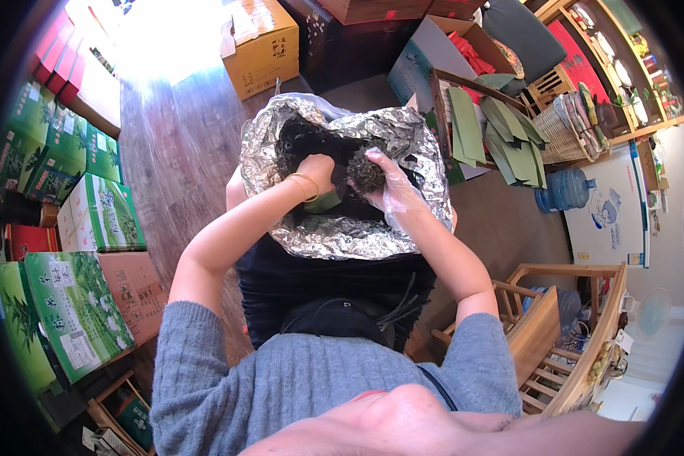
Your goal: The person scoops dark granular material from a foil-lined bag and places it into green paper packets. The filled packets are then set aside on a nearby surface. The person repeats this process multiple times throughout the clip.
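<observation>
A foil-lined bag stands gaping in front of my knees, its crumpled silver lining folded outward. Dark dried leaves, apparently tea, lie inside. My right hand, in a thin clear plastic glove, grips a clump of the leaves over the bag's right side. Bare and with bangles at the wrist, my left hand reaches into the mouth of the bag. Its fingers curl at the top of a green paper pouch, partly hidden by the hand and wrist.
Green printed cartons are stacked along the left. A yellow carton stands beyond the bag. At right, a wooden box holds flat green pouches, near a water jug. A wooden chair stands close by my right elbow.
</observation>
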The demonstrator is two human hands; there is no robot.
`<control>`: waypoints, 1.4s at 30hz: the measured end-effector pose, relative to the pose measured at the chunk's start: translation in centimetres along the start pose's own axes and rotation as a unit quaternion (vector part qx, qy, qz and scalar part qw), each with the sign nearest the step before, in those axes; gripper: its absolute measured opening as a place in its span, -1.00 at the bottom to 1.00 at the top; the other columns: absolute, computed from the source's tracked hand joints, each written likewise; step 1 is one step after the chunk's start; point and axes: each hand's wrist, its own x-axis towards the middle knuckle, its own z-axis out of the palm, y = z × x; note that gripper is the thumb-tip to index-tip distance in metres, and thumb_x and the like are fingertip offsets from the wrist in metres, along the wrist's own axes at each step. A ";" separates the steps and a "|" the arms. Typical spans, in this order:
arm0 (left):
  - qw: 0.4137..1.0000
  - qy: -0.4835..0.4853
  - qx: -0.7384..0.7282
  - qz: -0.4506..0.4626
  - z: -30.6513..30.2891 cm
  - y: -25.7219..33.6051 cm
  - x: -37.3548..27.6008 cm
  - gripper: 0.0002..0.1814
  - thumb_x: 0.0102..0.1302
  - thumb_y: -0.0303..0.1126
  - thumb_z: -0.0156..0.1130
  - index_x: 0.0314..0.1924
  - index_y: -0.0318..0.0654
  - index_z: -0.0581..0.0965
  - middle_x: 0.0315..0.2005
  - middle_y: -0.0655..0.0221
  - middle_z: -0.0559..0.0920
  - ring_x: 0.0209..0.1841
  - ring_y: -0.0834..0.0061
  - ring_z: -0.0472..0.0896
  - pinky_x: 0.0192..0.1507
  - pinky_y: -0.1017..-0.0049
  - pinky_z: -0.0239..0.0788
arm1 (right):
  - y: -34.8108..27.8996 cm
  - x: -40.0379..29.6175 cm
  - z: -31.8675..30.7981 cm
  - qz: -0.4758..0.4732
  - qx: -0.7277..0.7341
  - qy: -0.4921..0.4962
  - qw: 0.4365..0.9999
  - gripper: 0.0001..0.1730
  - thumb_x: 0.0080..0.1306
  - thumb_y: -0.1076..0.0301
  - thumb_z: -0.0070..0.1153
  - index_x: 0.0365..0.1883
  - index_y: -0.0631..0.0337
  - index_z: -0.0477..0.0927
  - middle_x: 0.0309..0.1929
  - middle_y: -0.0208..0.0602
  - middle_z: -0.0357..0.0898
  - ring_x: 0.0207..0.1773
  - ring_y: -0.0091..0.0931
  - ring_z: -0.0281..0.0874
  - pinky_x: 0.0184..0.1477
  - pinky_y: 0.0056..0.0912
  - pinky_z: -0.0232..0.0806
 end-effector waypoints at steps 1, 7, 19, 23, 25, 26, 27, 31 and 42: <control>1.000 0.004 0.006 0.006 0.4 0.4 0.3 -0.55 -0.12 -0.11 0.49 -0.38 -0.38 0.64 -0.32 -0.01 0.66 -0.16 0.01 0.64 -0.05 0.21 0.49 | 0.3 0.0 0.2 -0.002 0.005 -0.004 1.000 -0.66 0.17 0.28 0.33 -0.14 0.18 0.53 -0.23 -0.31 0.59 -0.19 -0.40 0.61 -0.10 -0.18 0.54; 0.999 0.030 -0.041 0.010 0.6 2.3 0.9 -0.67 -0.12 -0.26 0.42 -0.45 -0.41 0.64 -0.36 -0.07 0.65 -0.20 -0.05 0.63 -0.08 0.17 0.50 | 1.2 1.2 -0.5 -0.058 -0.030 0.069 0.995 -0.38 0.11 0.34 0.36 0.12 0.12 0.36 -0.05 -0.28 0.53 -0.05 -0.39 0.57 0.00 -0.15 0.49; 0.994 0.000 -0.111 0.006 -1.4 3.8 0.1 -0.69 -0.15 -0.36 0.37 -0.41 -0.47 0.61 -0.34 -0.12 0.64 -0.17 -0.05 0.63 -0.07 0.19 0.50 | 2.7 3.7 -4.4 -0.159 -0.091 0.039 0.982 -0.60 0.21 0.19 0.33 -0.07 0.22 0.61 -0.05 -0.40 0.62 0.04 -0.57 0.46 0.25 -0.44 0.16; 0.986 -0.006 -0.157 0.049 -1.6 3.1 0.2 -0.60 -0.17 -0.40 0.35 -0.26 -0.45 0.62 -0.29 -0.10 0.65 -0.13 -0.02 0.63 -0.04 0.23 0.49 | 3.2 4.2 -6.0 -0.173 -0.163 0.027 0.971 -0.59 0.38 0.06 0.10 -0.03 0.21 0.64 0.00 -0.37 0.61 0.07 -0.52 0.45 0.25 -0.40 0.17; 0.984 0.026 -0.164 0.070 -0.7 2.0 0.3 -0.54 -0.18 -0.41 0.34 -0.18 -0.46 0.62 -0.26 -0.09 0.65 -0.11 -0.01 0.63 -0.01 0.24 0.48 | 3.8 3.8 -5.1 -0.262 -0.226 0.047 0.937 -0.60 0.42 0.07 0.04 -0.01 0.21 0.63 -0.01 -0.34 0.61 0.07 -0.52 0.44 0.25 -0.38 0.17; 0.982 0.042 -0.168 0.081 -0.2 1.5 0.3 -0.50 -0.19 -0.42 0.34 -0.14 -0.47 0.61 -0.24 -0.09 0.65 -0.10 -0.01 0.62 0.00 0.25 0.47 | 4.1 3.6 -4.6 -0.282 -0.229 0.077 0.929 -0.60 0.45 0.08 -0.02 -0.01 0.19 0.64 0.01 -0.30 0.61 0.11 -0.50 0.45 0.27 -0.38 0.16; 0.982 0.034 -0.164 0.084 -0.3 1.8 0.3 -0.49 -0.19 -0.42 0.34 -0.12 -0.46 0.61 -0.23 -0.09 0.65 -0.09 0.00 0.62 0.02 0.25 0.46 | 4.0 3.7 -4.9 -0.255 -0.219 0.080 0.938 -0.58 0.46 0.06 -0.04 0.00 0.19 0.63 0.02 -0.29 0.60 0.14 -0.49 0.43 0.29 -0.36 0.13; 0.984 0.019 -0.152 0.092 -0.6 2.3 0.3 -0.47 -0.18 -0.43 0.33 -0.09 -0.45 0.61 -0.21 -0.07 0.65 -0.05 0.01 0.60 0.06 0.26 0.44 | 2.7 2.4 -4.8 -0.127 -0.195 0.060 0.971 -0.45 0.47 -0.09 -0.12 0.03 0.20 0.63 0.15 -0.24 0.53 0.31 -0.40 0.31 0.36 -0.23 0.05; 0.998 0.039 -0.044 0.022 -0.1 -1.8 -0.6 -0.69 -0.08 -0.56 0.19 -0.24 -0.41 0.60 -0.25 -0.03 0.61 -0.09 -0.06 0.58 0.02 0.18 0.44 | -1.4 6.9 -3.1 -0.243 -0.720 -0.036 0.649 -0.63 0.34 0.14 0.02 -0.07 0.21 0.64 -0.11 -0.14 0.66 -0.04 -0.32 0.63 -0.07 -0.20 0.48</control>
